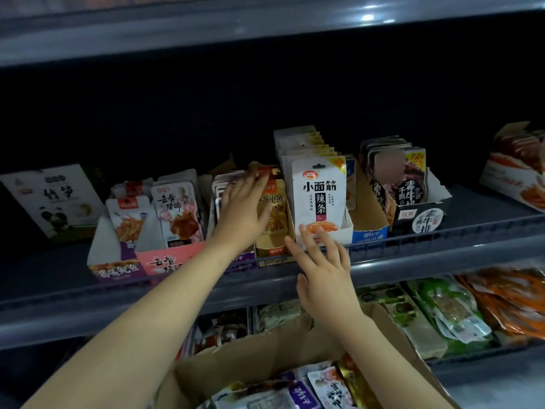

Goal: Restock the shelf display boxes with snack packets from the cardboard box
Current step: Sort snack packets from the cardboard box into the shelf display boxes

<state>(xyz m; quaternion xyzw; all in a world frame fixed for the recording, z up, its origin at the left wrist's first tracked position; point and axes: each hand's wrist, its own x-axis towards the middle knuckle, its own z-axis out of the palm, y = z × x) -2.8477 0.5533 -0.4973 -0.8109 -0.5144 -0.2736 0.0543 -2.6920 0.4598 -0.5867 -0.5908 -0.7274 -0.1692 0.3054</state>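
Observation:
A row of display boxes stands on the middle shelf (pixel 460 219). My left hand (pixel 243 214) reaches over the purple display box (pixel 241 259), its straight fingers lying on the silver and gold packets (pixel 272 208) that stand there. My right hand (pixel 320 270) is held up with fingers spread; its fingertips touch the front of the white display box (pixel 348 231) under the white packets (pixel 320 196). Neither hand holds a packet. The open cardboard box (pixel 244 361) sits below, with mixed snack packets (pixel 306 391) inside.
Left of my hands stand a pink display box (pixel 165 258) and a panda-printed carton (pixel 56 196). A blue box (pixel 370 233) and a black box (pixel 418 216) stand to the right. A wire rail (pixel 442 240) edges the shelf. Green and orange bags (pixel 460 314) fill the lower shelf.

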